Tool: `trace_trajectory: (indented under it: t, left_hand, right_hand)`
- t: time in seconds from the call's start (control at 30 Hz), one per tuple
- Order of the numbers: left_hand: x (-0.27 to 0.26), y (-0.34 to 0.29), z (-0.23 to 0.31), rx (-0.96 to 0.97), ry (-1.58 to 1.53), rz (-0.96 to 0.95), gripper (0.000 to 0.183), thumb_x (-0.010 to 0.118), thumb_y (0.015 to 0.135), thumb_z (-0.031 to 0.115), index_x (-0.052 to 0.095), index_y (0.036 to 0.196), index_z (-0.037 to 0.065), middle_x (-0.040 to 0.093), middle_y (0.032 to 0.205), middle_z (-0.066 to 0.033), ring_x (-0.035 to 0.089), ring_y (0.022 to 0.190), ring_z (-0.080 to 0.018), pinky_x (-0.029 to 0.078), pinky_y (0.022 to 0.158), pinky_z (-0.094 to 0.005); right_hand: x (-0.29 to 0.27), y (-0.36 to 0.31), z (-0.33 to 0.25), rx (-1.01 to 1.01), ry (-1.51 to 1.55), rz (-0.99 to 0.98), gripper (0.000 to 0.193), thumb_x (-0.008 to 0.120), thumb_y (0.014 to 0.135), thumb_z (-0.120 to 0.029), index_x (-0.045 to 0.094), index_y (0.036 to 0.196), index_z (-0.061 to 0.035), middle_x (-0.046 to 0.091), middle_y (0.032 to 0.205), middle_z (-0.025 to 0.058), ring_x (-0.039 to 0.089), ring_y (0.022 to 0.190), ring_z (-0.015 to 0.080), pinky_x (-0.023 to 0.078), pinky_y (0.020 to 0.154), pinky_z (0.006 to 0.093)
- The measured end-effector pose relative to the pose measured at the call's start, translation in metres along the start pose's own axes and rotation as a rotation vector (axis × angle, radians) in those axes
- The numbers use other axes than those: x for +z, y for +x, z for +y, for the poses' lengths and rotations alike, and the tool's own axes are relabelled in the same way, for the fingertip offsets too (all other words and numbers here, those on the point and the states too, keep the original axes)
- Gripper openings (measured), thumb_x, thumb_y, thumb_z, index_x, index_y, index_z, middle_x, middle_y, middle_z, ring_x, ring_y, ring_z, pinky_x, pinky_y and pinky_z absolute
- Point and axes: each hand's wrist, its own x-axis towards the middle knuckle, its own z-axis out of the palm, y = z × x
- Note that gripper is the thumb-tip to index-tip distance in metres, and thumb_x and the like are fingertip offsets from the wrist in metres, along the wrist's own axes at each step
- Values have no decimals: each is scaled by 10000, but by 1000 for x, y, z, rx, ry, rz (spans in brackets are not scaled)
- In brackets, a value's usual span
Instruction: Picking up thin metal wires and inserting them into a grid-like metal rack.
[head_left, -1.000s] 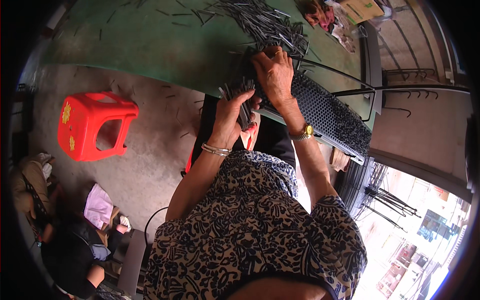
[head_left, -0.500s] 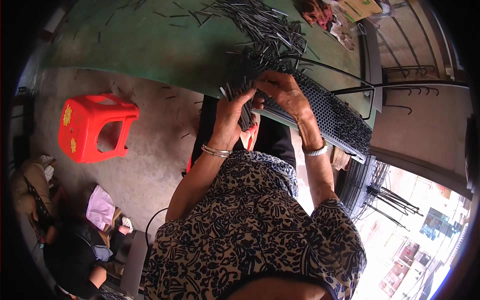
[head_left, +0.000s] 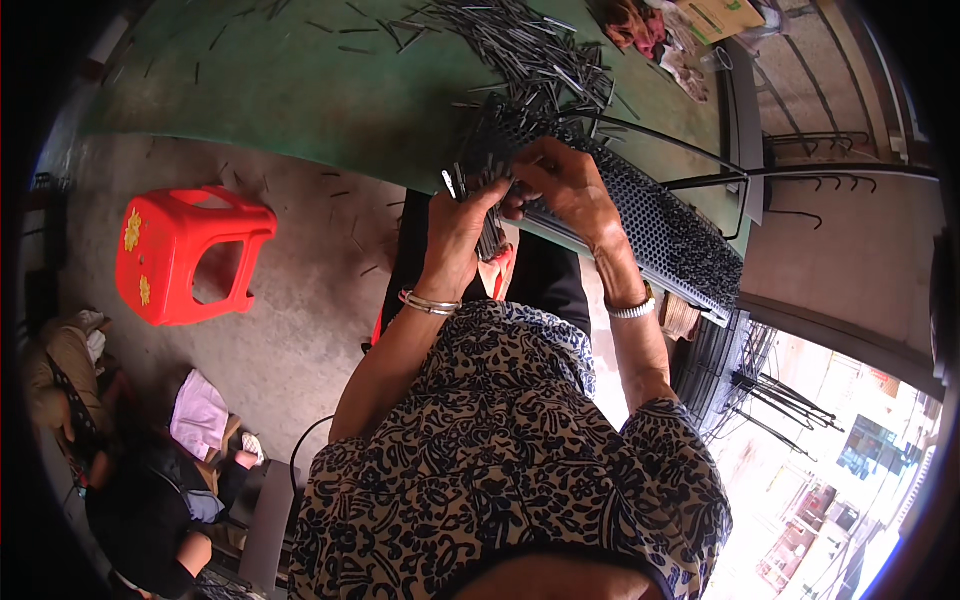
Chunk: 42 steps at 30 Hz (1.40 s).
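My left hand (head_left: 462, 225) is closed around a bundle of thin dark rods (head_left: 490, 238), whose ends stick out above and below the grip. Close against its thumb, my right hand (head_left: 568, 188) has its fingers pinched at the top of the bundle; what lies between those fingertips is too small to make out. Just beyond my hands is a black perforated tray (head_left: 630, 215) with rows of round holes. Small dark pieces fill its right end. A heap of loose dark rods (head_left: 530, 50) lies on the green table (head_left: 290, 90) behind it.
A red plastic stool (head_left: 180, 260) stands on the floor to the left. Black metal bars (head_left: 690, 155) with hooks cross at the right. Cloths (head_left: 640, 30) and a yellow carton (head_left: 718, 15) lie at the far right. Two people (head_left: 150, 510) sit at the lower left.
My right hand has shifted slightly, its fingers curling closer to the bundle's top. The left hand has tilted a little, and the rods in it sit slightly differently.
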Motion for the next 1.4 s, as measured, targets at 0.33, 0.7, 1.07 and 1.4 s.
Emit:
trace_trajectory:
  t: [0.33, 0.7, 1.07, 1.4]
  left_hand:
    - [2, 1, 2, -10, -26, -2, 204, 712, 840, 133, 659, 976, -9, 708, 838, -103, 677, 650, -181, 474, 514, -259]
    - [5, 1, -5, -105, -85, -37, 219, 679, 878, 207, 645, 1021, 45, 705, 840, -110, 629, 653, -132, 453, 506, -238]
    - [2, 2, -5, -93, -146, -26, 148, 684, 870, 165, 633, 962, 62, 697, 780, -120, 611, 580, -124, 443, 479, -239]
    - [-1, 0, -4, -76, -98, 0, 176, 694, 861, 170, 635, 981, 56, 709, 811, -115, 651, 642, -140, 451, 486, -240]
  right_hand:
    - [-5, 1, -3, -70, -63, 43, 158, 617, 894, -90, 619, 982, 41, 687, 846, 95, 660, 781, 138, 523, 719, 256]
    - [-5, 47, 15, -513, -487, 526, 52, 611, 890, -47, 572, 915, -22, 684, 756, 106, 686, 671, 202, 506, 584, 305]
    - [-11, 52, 20, -498, -627, 489, 53, 600, 909, -61, 600, 955, -35, 690, 744, 78, 686, 690, 151, 515, 620, 272]
    - [-8, 57, 31, -637, -868, 498, 84, 659, 859, -91, 658, 943, -93, 640, 884, 78, 657, 752, 235, 511, 638, 324]
